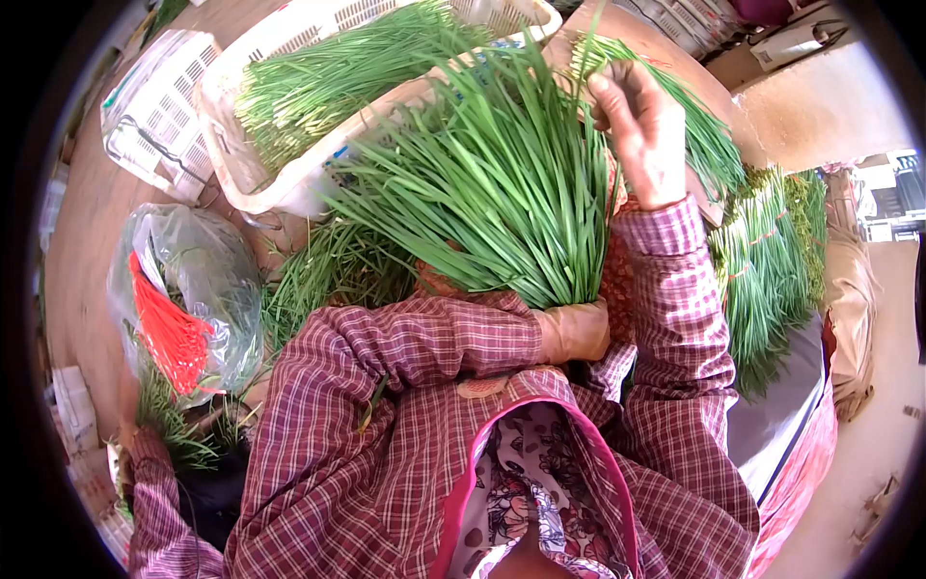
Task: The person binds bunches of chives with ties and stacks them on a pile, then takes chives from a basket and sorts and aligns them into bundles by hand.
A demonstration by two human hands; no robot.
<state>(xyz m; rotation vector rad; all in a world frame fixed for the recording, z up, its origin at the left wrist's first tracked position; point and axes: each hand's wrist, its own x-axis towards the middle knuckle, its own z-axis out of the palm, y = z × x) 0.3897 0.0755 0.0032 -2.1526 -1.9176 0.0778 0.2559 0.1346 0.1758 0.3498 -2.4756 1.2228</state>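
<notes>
My left hand [576, 331] is closed around the lower end of a large bunch of garlic chives [511, 183], held against my body. The long green leaves fan out upward and to the left, and the stem ends are hidden behind the hand and sleeve. Raised at the bunch's upper right, my right hand [644, 130] has its thumb and fingers pinched together. A thin chive leaf [590, 37] rises from those fingertips. Behind that hand, more chives [690, 111] lie on a board.
A white plastic crate [289, 183] of chives stands ahead; another white crate [164, 116] is beside it. Left is a clear plastic bag [236, 251] with red ties [169, 323]. Tied chive bundles [767, 270] are at right. Another plaid sleeve [159, 511] shows lower left.
</notes>
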